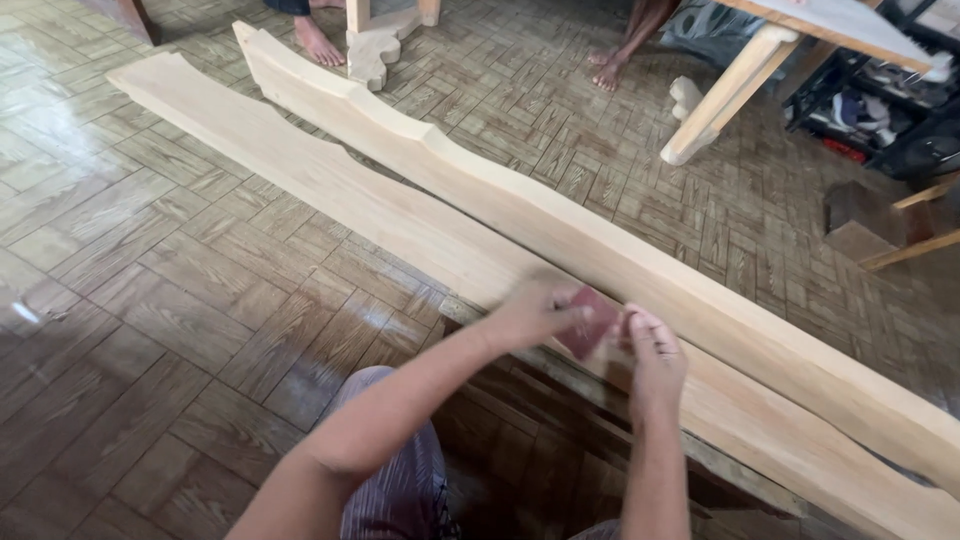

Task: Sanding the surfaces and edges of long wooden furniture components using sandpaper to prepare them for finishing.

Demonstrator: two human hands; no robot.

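Head view, looking down: a small dark-red sheet of sandpaper [588,322] lies pressed on the near plank [330,180], one of two long pale wooden planks with wavy edges lying side by side on the parquet floor [150,300]. The left hand [535,310] pinches the sheet's left edge; the right hand [655,355], fingers curled together, touches its right edge. Motion blur softens both hands. Beyond the far plank [620,255], other people's bare feet [318,42] are cut off at the top edge.

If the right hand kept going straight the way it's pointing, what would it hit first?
The right hand points away from the body, across the near plank. Going straight on, it would likely first meet the side of the raised curved plank just beyond its fingertips, though depth is hard to judge.
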